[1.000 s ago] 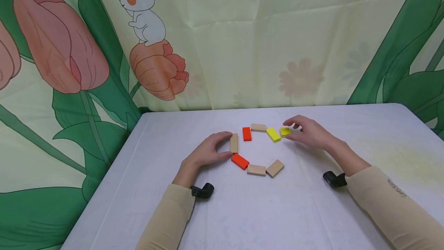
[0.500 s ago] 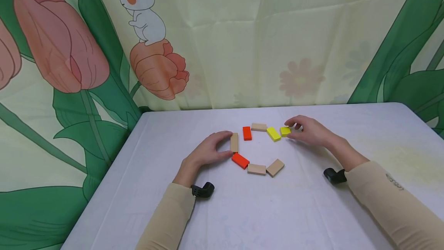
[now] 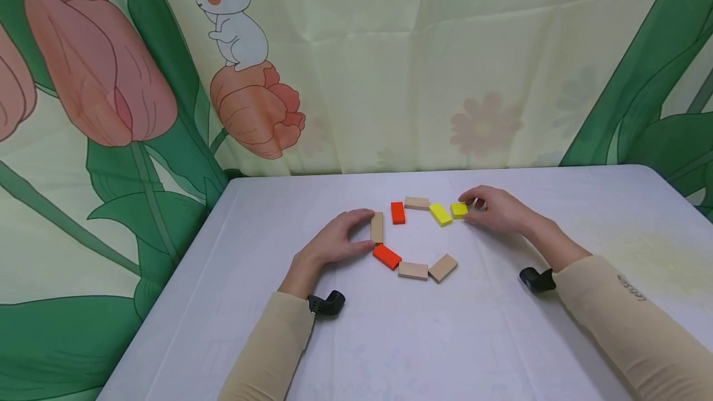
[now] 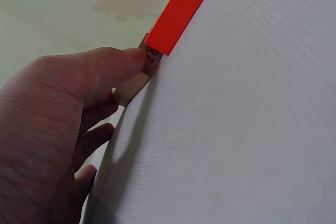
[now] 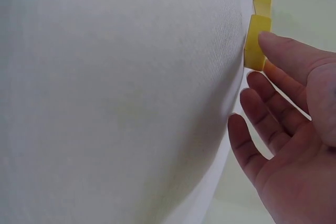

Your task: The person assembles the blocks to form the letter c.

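Pinching yellow block (image 5: 254, 54), right grip (image 3: 497, 210)

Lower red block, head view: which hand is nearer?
Left. The left hand pinches the adjoining wooden block, thumb tip close to the lower red block's upper-left end. The right hand is farther off, up and right, at the rightmost yellow block.
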`<state>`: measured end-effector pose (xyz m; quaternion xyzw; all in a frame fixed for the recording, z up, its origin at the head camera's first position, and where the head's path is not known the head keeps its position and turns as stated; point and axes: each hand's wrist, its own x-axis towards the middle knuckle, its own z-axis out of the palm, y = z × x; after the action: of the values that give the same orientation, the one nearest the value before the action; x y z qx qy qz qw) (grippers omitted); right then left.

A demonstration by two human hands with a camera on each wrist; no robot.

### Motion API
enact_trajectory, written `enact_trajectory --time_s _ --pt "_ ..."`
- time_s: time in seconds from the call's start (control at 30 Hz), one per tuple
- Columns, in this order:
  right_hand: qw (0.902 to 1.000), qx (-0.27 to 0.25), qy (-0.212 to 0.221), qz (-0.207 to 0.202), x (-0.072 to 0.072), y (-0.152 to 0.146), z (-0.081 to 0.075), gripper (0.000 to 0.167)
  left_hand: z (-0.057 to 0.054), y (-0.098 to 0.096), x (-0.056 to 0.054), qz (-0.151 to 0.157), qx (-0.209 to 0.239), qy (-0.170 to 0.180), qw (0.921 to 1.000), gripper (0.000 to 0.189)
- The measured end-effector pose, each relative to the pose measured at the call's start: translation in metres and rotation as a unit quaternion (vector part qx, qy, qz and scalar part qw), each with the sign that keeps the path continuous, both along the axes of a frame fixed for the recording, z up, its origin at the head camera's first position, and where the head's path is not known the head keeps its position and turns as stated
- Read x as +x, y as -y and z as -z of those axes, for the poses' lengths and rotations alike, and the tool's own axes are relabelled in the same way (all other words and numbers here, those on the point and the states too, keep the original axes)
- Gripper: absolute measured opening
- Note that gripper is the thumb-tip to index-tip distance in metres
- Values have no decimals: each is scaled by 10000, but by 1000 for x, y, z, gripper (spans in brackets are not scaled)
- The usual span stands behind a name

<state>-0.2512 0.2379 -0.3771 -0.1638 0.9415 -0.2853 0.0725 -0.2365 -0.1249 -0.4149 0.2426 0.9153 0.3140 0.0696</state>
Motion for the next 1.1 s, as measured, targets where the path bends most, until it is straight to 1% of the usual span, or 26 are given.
enact_trajectory --time_s 0.33,0.53,0.7,0.87,1.1 --pt "10000 61 -71 -11 0 0 3 35 0 -1 0 11 56 66 10000 66" --pt "10000 8 -82 22 1 -1 0 35 0 -2 0 -19 25 60 10000 67" --pt "9999 -20 -119 70 3 -1 -3 35 0 -2 1 -44 87 72 9999 67" --pt "9998 -54 -129 126 7 -2 -5 35 1 -1 1 -48 162 72 9998 66" --pt "9998 -185 -70 73 15 0 -3 35 2 1 2 -13 214 -52 9998 64"
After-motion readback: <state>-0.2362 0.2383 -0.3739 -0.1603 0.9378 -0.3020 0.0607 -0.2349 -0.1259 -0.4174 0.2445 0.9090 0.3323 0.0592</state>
